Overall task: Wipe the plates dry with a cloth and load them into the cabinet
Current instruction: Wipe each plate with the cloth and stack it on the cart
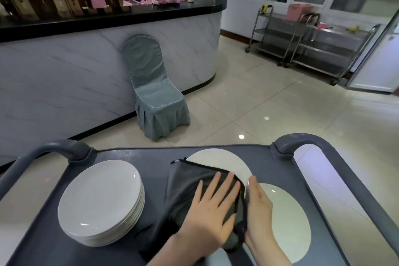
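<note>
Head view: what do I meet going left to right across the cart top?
Stack of plates → dark cloth with the left hand flat on it → right hand → single plate at the right edge. The plate under the cloth overlaps, so I leave it out.

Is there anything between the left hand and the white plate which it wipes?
Yes. The dark grey folded cloth lies under the flat left hand, covering the near part of the round white plate.

You are working in soft, even indoor light; bright spots are glinting on the floor (248,103); your right hand (257,198) is blurring slightly; the counter (108,17) is bowing at the wide-angle edges.
</note>
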Demonstrator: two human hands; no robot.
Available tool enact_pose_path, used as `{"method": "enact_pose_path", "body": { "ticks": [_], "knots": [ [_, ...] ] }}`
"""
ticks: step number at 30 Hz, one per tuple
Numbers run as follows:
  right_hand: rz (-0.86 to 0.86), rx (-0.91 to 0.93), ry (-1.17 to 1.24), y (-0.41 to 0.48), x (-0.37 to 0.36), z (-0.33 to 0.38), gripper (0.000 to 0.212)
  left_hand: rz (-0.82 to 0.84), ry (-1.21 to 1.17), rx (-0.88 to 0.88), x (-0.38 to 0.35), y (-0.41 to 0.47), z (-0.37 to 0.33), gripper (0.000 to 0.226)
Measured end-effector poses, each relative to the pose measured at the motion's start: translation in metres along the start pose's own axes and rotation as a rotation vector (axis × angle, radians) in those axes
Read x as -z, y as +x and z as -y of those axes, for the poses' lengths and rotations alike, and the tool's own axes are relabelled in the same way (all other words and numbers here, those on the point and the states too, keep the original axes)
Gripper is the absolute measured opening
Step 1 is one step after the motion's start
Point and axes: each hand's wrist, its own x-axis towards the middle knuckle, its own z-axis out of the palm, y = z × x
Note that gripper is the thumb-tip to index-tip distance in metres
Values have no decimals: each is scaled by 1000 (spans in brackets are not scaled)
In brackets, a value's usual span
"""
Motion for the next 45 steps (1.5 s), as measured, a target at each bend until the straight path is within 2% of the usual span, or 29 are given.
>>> {"method": "enact_pose_path", "body": {
  "ticks": [4,8,12,16,20,23,26,28,32,36,38,41,43,45],
  "knots": [
    [16,76,-40,-1,-1,10,28,-29,-56,182,12,20,36,69],
    [-17,114,-38,11,8,29,31,-7,8,247,17,4,48,69],
    [-43,158,37,15,7,33,24,-8,-36,113,15,-22,16,65],
    [-3,144,-57,6,2,14,25,-56,-2,-30,7,-20,-16,62],
    [79,136,-73,-7,1,-1,31,-49,59,-7,16,2,4,68],
    [77,136,-28,-7,-2,5,32,-78,-20,135,24,14,30,67],
    [61,160,26,2,2,22,32,-87,5,228,25,5,43,68],
    [38,184,55,8,3,32,37,-56,-17,202,20,-12,41,70],
    [-26,222,25,7,-1,34,56,-4,27,-1,3,-41,2,73],
    [19,244,-77,-8,0,8,35,-129,11,-22,-1,-24,-18,73],
    [48,224,-62,-15,-5,0,30,-161,-51,28,6,-10,-14,84],
    [53,256,-103,-25,-13,-3,37,-228,-39,141,24,12,3,91],
    [100,341,-152,-34,-15,-3,46,-279,-58,185,42,23,15,84],
    [168,419,-232,-40,-13,2,43,-334,-120,195,58,28,30,73]
  ]
}}
